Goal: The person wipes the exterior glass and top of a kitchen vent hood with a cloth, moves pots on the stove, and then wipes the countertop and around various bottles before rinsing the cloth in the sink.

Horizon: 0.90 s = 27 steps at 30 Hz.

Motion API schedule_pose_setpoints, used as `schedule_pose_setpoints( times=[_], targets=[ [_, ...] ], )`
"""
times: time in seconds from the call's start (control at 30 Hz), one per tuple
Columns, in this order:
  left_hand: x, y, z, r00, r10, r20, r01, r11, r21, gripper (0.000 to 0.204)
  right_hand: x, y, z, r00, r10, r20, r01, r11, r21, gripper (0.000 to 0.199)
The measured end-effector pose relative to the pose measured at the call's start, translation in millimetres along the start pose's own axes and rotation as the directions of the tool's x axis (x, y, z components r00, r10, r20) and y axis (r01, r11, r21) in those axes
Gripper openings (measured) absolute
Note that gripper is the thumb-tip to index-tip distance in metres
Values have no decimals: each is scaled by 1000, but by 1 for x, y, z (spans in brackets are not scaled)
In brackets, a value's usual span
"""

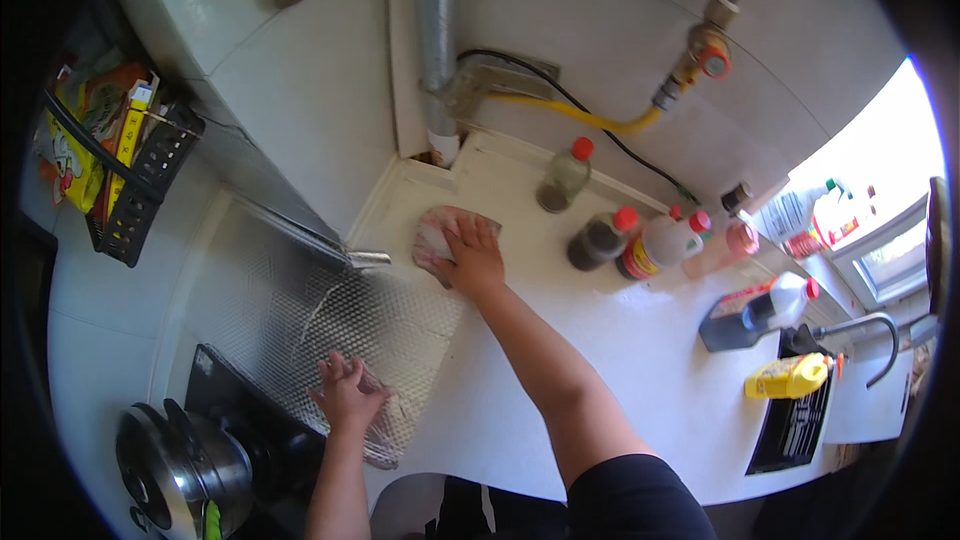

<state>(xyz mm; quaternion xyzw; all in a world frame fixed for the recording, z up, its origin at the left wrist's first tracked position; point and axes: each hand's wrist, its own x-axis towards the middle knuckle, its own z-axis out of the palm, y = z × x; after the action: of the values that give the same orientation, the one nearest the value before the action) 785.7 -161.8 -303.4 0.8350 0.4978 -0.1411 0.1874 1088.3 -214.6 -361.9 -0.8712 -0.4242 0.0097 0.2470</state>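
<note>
My right hand (472, 252) lies flat with spread fingers on a damp-looking pinkish-white cloth (433, 233). The cloth rests on the white countertop (520, 380), near its back corner. To the lower left, my left hand (350, 395) has its fingers apart against a silver embossed foil splash guard (350, 315). That shiny sheet stretches from the left wall side toward the counter, and its near edge looks folded beside my left thumb. My left palm is hidden, so what lies right under it does not show.
Red-capped bottles, among them a nearly empty clear one (566, 177) and a dark one (600, 240), stand along the back. A large jug (755, 312) and a yellow bottle (787, 377) are near the sink tap (880, 325). A steel pot (190, 470) sits lower left.
</note>
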Motion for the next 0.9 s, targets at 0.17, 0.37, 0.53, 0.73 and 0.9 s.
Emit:
schedule_pose_setpoints(
  times=[0.17,0.37,0.53,0.73,0.9],
  targets=[
    [2,2,4,999,-40,-11,40,999,-4,83,-152,55,-79,993,119,4,-117,986,-118,63],
    [-20,23,13,988,75,-138,-66,996,65,68,-244,164,-158,874,462,-151,-486,846,-220,83],
    [-66,56,48,888,399,-228,-414,910,-20,57,-206,161,-152,615,730,-297,-788,563,-249,80],
    [-84,73,83,853,471,-225,-492,869,-45,60,-261,61,-108,956,249,-157,-271,952,-144,71],
    [-78,130,94,795,539,-277,-587,799,-131,66,-352,6,-108,997,-20,73,20,1000,-2,62]
  ],
)
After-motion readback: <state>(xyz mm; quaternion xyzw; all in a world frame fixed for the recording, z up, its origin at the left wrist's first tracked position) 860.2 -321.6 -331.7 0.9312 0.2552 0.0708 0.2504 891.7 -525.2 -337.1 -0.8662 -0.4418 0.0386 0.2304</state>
